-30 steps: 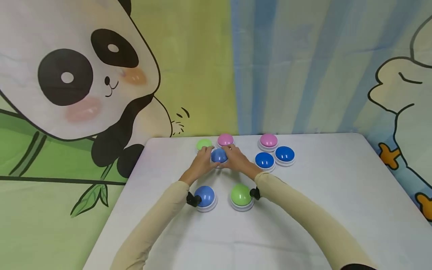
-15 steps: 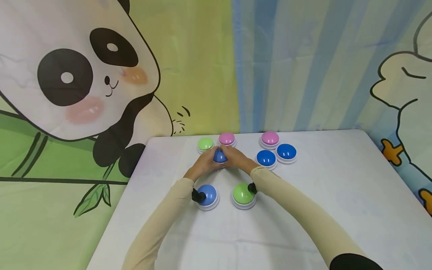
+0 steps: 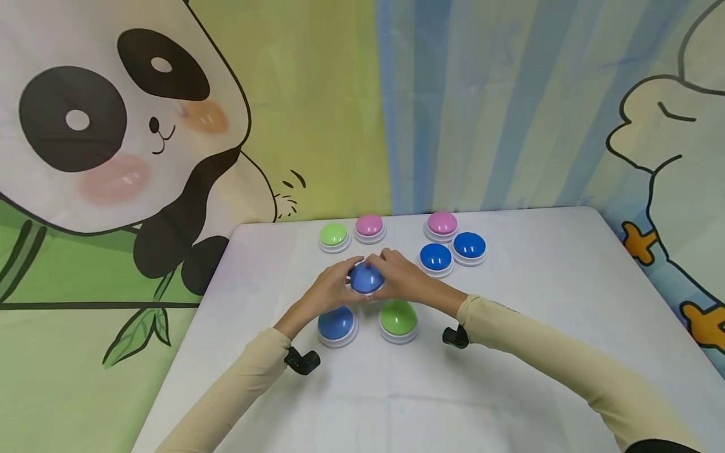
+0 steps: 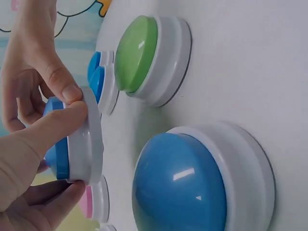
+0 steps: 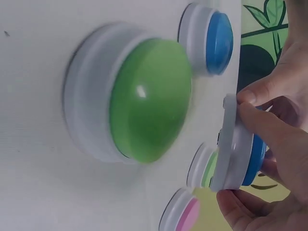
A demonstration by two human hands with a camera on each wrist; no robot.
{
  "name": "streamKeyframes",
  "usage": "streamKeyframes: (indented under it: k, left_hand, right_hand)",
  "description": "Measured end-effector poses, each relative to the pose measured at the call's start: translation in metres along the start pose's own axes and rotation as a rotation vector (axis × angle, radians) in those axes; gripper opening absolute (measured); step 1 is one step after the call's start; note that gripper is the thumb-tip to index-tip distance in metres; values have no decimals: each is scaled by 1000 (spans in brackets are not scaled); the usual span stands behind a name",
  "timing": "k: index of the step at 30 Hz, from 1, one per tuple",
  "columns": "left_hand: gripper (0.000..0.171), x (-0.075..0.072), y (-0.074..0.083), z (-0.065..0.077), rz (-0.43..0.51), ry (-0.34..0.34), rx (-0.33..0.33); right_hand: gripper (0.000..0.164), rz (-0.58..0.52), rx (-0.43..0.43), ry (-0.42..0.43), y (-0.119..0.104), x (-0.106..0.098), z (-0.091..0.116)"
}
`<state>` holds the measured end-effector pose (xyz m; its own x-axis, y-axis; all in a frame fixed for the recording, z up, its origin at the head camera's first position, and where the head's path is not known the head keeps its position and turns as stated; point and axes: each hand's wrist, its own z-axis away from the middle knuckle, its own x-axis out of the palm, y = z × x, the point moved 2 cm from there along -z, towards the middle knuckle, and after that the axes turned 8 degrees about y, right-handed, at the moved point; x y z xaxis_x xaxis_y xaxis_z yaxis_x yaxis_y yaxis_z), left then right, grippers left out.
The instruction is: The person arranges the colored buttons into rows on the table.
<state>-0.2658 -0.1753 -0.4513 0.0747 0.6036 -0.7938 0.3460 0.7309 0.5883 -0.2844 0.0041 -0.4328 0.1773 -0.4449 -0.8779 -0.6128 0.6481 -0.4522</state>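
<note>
a: where are we on the white table (image 3: 566,327)? how much room do we have?

b: we're holding the blue dome button (image 3: 365,278) lifted off the surface, roughly mid-table toward the far side. just below it sit a second blue button (image 3: 337,323) and a green button (image 3: 398,318), side by side and close under our hands. past it, near the far edge by the panda backdrop (image 3: 113,126), stand a light green button (image 3: 333,235) and a pink button (image 3: 369,225).

a: and to the right?

b: another pink button (image 3: 442,223) with two dark blue buttons (image 3: 435,257) just in front of it, packed close together. beyond those the table runs bare to its right edge, and the near part in front of our sleeves is open too. the left edge lies well apart from the buttons.

a: how do our fingers sit?

b: our left hand (image 3: 327,290) curls round the left side of the held button; in the left wrist view the thumb (image 4: 53,126) lies across its white rim (image 4: 91,139) with fingers tucked beneath. our right hand (image 3: 403,280) grips the other side, and the right wrist view shows its fingertips (image 5: 250,98) pinching the rim (image 5: 230,144). both hands are closed on it, none of the fingers spread.

a: is it level?

b: we can't tell from the head view; the wrist views show it clear of the table, with the green button (image 5: 139,98) close by.
</note>
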Motion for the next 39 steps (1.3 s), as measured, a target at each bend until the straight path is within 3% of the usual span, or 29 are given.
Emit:
streamKeyframes:
  k: [7, 15, 19, 24, 31, 39]
  left_hand:
    - [82, 13, 18, -13, -19, -4, 65]
    - [83, 39, 57, -48, -64, -47, 143]
    - [82, 49, 74, -55, -96, -58, 177]
    - [83, 59, 92, -41, -90, -100, 188]
    - [84, 70, 112, -13, -154, -120, 259]
    - [81, 97, 129, -8, -200, -93, 299]
  right_hand:
    - [64, 11, 55, 7, 12, -14, 20]
    - [63, 29, 52, 148, 52, -43, 51]
    - [63, 30, 61, 190, 63, -53, 65]
    - [62, 35, 71, 215, 63, -52, 94]
    - [66, 56, 75, 221, 52, -43, 134]
    - [64, 47, 108, 237, 64, -44, 163]
